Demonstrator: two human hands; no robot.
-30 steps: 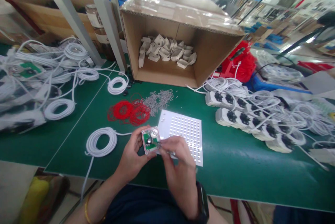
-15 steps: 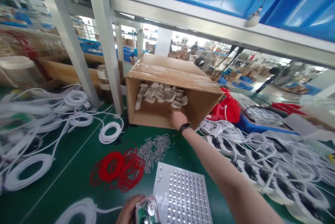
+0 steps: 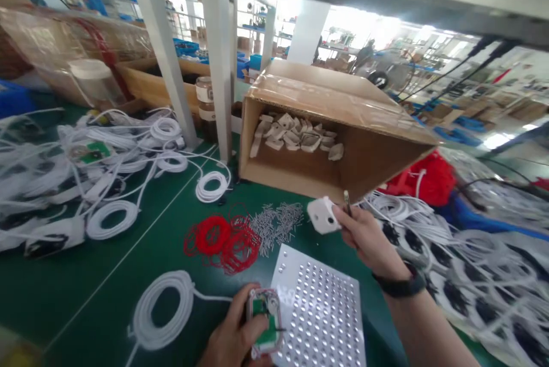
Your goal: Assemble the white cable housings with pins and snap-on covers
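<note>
My left hand (image 3: 231,330) is closed around a small open plastic housing with a green circuit board (image 3: 269,334) inside; the thumb lies over the board. A white cable runs from that housing to a coil (image 3: 143,321) on the left. My right hand (image 3: 364,238) grips a white plastic cover (image 3: 321,215) with holes in it, held in front of the cardboard box. A thin metal tool (image 3: 347,198), its kind unclear, sticks up between the right fingers. Beneath the hands lies a white sheet with rows of small shiny round pieces (image 3: 326,310).
The tipped cardboard box (image 3: 291,178) holds several white covers (image 3: 300,135). Red rings (image 3: 223,241) and a heap of small metal pins or screws (image 3: 277,224) lie mid-table. Coiled white cables (image 3: 115,218) crowd the left; cabled white units (image 3: 454,292) fill the right. Metal posts (image 3: 217,58) stand behind.
My right hand left the housing, reached into the cardboard box and came back out with a white cover. My left hand kept hold of the housing. The camera view tilted up, then shifted.
</note>
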